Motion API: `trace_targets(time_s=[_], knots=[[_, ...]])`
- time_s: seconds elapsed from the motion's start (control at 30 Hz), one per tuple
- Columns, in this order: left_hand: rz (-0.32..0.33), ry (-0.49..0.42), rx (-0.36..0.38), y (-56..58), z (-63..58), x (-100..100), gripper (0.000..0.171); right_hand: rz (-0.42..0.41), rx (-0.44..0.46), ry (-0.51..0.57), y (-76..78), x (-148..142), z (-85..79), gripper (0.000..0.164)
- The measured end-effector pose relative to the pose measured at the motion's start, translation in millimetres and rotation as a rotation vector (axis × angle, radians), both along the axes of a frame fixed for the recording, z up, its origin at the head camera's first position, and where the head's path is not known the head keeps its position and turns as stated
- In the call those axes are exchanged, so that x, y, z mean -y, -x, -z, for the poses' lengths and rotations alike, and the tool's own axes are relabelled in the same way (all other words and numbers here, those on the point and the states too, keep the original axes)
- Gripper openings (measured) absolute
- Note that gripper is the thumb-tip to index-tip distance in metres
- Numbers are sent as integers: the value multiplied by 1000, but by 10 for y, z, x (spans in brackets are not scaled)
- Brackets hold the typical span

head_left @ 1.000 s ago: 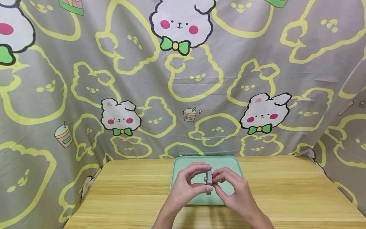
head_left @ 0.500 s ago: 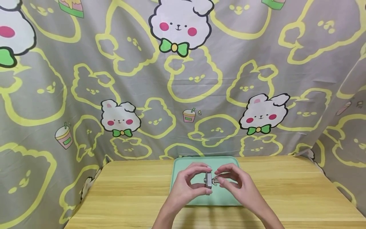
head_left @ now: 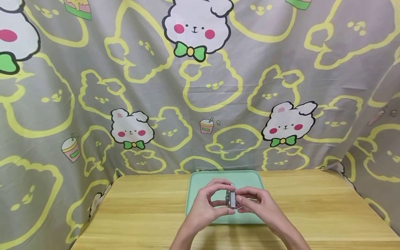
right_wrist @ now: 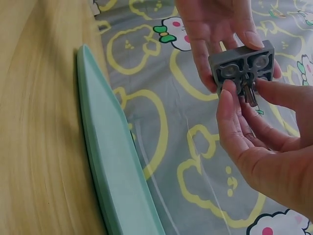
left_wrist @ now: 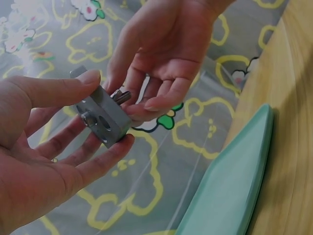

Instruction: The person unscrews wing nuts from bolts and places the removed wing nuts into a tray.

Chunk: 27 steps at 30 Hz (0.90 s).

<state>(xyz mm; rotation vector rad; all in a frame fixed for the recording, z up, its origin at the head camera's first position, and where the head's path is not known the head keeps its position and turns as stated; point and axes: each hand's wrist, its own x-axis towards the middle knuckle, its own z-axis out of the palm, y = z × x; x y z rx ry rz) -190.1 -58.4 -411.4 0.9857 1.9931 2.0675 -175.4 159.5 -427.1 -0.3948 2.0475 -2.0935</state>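
Observation:
My left hand (head_left: 204, 203) grips a small grey rectangular block (head_left: 232, 199) by its edges, thumb on one side and fingers on the other. Round holes and a short round stub show on the block's face in the left wrist view. A slim shiny metal pin (right_wrist: 250, 94) juts from the ribbed opposite face in the right wrist view. Around the pin's base close the thumb and index finger of my right hand (right_wrist: 274, 147), their tips against the block. Its other fingers curl loosely beneath. Both hands hover above a mint-green tray (head_left: 195, 180).
The tray lies on a light wood table (head_left: 143, 208), close to its back edge. A grey curtain (head_left: 175, 86) with yellow outlines and white rabbit heads hangs behind the table and along its sides.
The right fingers drew back a little from the block, exposing the shiny metal piece, then closed in on it again. The left hand and block shifted slightly right.

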Motion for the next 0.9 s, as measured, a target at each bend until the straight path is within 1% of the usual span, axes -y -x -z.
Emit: trace_targets(time_s=[0.1, 0.23, 0.37, 0.5, 0.6, 0.7, 0.8, 0.9], knots=[[-14, 7, -3, -17, -1, -30, 50, 2, -6, 3, -13, -13, -21, 38], [-19, 0, -9, -28, -1, -74, 49, 23, -40, -19, -40, -36, -62, 35], [-7, -15, -28, -36, -1, -95, 46, 46, -70, -39, -66, -50, -107, 30], [22, -25, -77, -32, -19, -86, 44, 67, -115, -39, -102, -36, -160, 28], [40, -28, -100, -9, -53, -91, 43, 92, -176, -41, -137, -20, -188, 26], [55, -30, -101, 49, -94, -133, 42, 153, -260, -55, -161, -11, -210, 19], [78, -47, -70, 123, -88, -171, 42, 224, -366, -120, -156, -9, -210, 14], [96, -58, -42, 170, -72, -180, 42, 253, -457, -191, -144, -21, -203, 15]])
